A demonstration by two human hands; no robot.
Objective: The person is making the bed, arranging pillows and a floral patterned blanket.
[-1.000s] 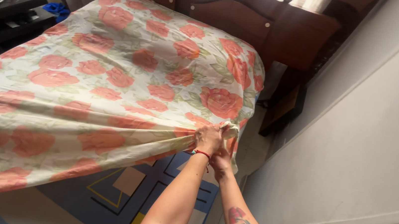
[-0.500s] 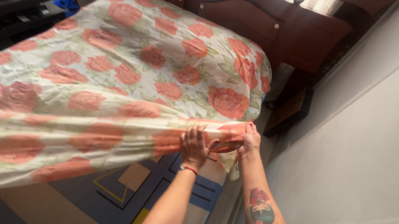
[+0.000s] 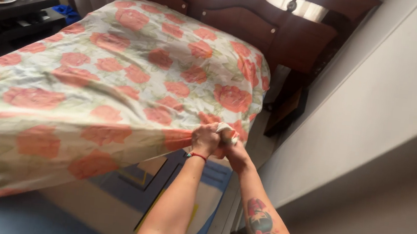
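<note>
A cream bed sheet (image 3: 119, 75) with large pink roses is spread over the bed. Its near edge is lifted off the mattress (image 3: 121, 196), which has a blue, cream and yellow geometric pattern. My left hand (image 3: 205, 138) grips a bunched corner of the sheet at the bed's near right side. My right hand (image 3: 232, 150) is closed on the same bunch, pressed against the left hand. A red string bracelet circles my left wrist, and a tattoo shows on my right forearm.
A dark wooden headboard (image 3: 261, 21) stands at the far end. A white wall (image 3: 378, 99) runs close along the bed's right side, leaving a narrow gap with a dark nightstand (image 3: 285, 110). A black shelf unit (image 3: 6, 10) with ornaments stands at the left.
My hands, apart half a second ago with the sheet edge stretched between them, have come together again on the bunched corner. The view has shifted slightly.
</note>
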